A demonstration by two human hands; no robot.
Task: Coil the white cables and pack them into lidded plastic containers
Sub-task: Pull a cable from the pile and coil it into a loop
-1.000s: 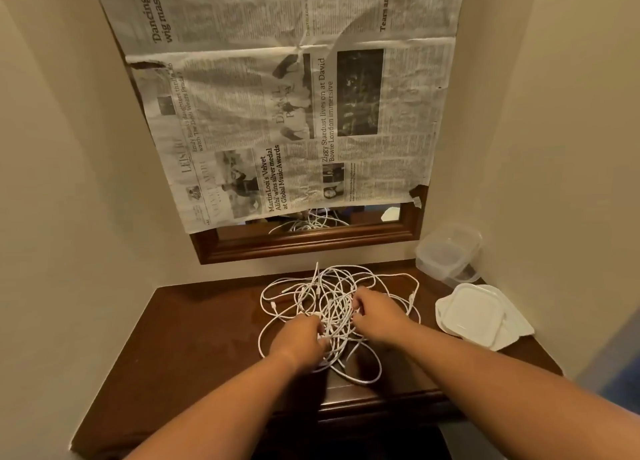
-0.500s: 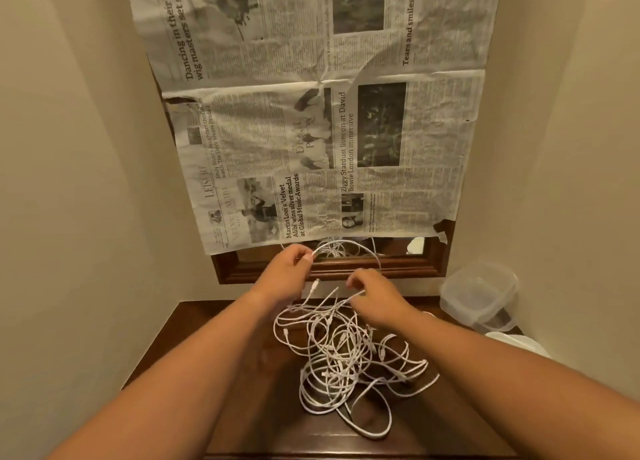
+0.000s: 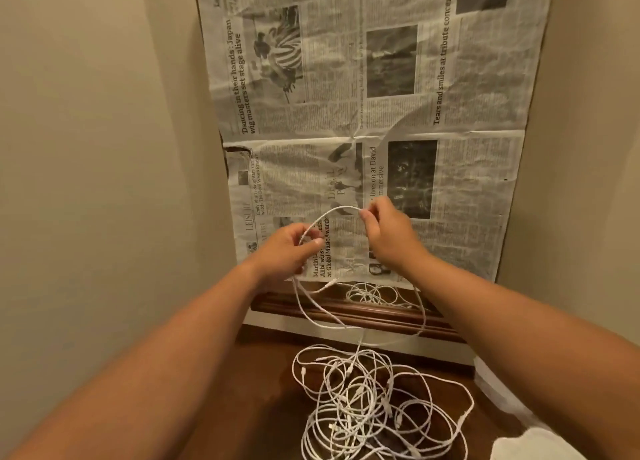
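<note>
White cables (image 3: 363, 400): most sit in a loose tangle on the dark wood counter (image 3: 273, 383), toward its back right. Connector ends are visible in the pile.

One lifted cable (image 3: 341, 208) is off the pile, held up in front of the newspaper (image 3: 311, 96) that covers the wall mirror.
- Left hand (image 3: 287, 248): fingers curled, pinching the lifted cable between thumb and fingers.
- Right hand (image 3: 388, 231): thumb and forefinger pinching the same cable, a bit higher and just to the right.
- A short arc of cable spans the two hands. Below them its slack hangs in large loops and runs down into the tangle.

The wooden mirror frame (image 3: 381, 316) shows under the newspaper's bottom edge, with a strip of glass reflecting cables. The corner of a white plastic lid (image 3: 533, 444) is at bottom right, on the counter near the tangle and not touching it.
</note>
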